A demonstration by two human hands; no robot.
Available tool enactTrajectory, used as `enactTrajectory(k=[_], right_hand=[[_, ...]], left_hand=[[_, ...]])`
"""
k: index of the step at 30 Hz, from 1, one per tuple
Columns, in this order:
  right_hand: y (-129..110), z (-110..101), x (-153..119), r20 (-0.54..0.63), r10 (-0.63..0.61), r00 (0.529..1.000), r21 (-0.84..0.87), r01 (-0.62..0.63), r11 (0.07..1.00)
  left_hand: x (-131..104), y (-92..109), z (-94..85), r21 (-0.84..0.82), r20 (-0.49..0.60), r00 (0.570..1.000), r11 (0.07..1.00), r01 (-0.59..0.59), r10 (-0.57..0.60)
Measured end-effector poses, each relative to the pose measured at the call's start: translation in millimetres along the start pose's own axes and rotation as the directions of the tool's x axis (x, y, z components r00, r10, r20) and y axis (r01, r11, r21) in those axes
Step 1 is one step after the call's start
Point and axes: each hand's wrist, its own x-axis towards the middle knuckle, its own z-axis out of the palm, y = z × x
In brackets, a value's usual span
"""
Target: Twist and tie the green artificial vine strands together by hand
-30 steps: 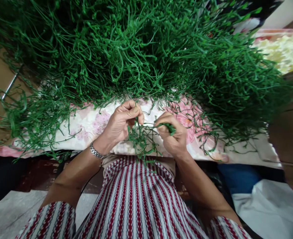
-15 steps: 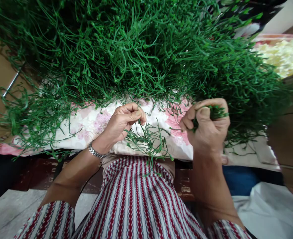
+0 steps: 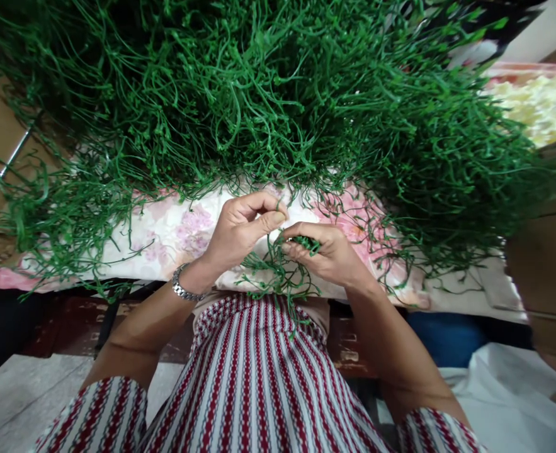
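My left hand point(image 3: 244, 229), with a metal watch on the wrist, pinches a thin green artificial stem between thumb and forefinger. Close against it, my right hand point(image 3: 327, 257) is closed round several small green stem pieces point(image 3: 308, 243), and its fingertips meet near the same stem. Below both hands a loose tangle of green stems point(image 3: 280, 277) hangs over the cloth's front edge onto my striped clothing. Beyond my hands rises a big heap of the same green plastic-looking stems point(image 3: 259, 100).
A white and pink flowered cloth point(image 3: 178, 229) lies under the heap. Stray stems point(image 3: 65, 245) spill over it at the left, near a thin metal rod point(image 3: 20, 145). Pale yellow pieces point(image 3: 537, 104) are piled at the far right. White fabric point(image 3: 509, 396) hangs at the lower right.
My right hand has come left and inward with its small green pieces, from beside the heap to next to my left hand. My left hand has shifted slightly right, still pinching.
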Motion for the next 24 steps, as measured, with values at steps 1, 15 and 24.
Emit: enactTrajectory(k=[1, 15, 24], right_hand=[[0.4, 0.8, -1.7, -0.054, 0.001, 0.999, -0.015, -0.002, 1.000], [-8.5, 23.2, -7.1, -0.393, -0.166, 0.905, -0.288, 0.050, 0.956], [-27.1, 6.5, -11.8, -0.425, -0.166, 0.890, -0.224, 0.074, 0.972]], left_hand=[[-2.6, 1.3, -0.6, 0.076, -0.052, 0.997, 0.996, -0.044, 0.048], [-35.9, 0.8, 12.2, 0.352, -0.119, 0.983, 0.920, 0.173, -0.139], [-28.0, -4.0, 5.7, 0.466, -0.080, 0.996, 0.882, 0.069, -0.036]])
